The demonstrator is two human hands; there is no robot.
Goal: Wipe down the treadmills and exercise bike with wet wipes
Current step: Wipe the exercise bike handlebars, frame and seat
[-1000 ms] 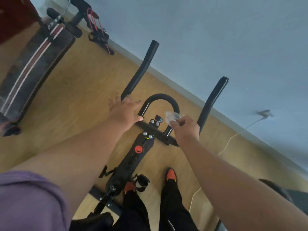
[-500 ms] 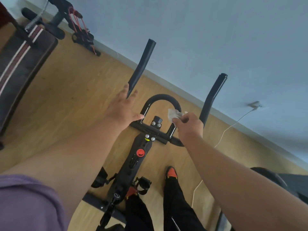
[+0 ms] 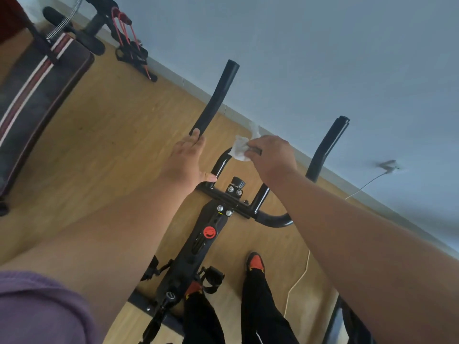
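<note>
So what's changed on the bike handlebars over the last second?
The right hand, pinching the wipe, slid from the base of the handlebar loop up to its top. The left hand opened and its fingers reached up to the left grip. The bike itself stayed put.

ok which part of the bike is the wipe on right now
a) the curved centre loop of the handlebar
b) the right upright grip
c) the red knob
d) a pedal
a: the right hand pinches the wet wipe against the top of the centre loop, clear of the right upright grip.
</note>
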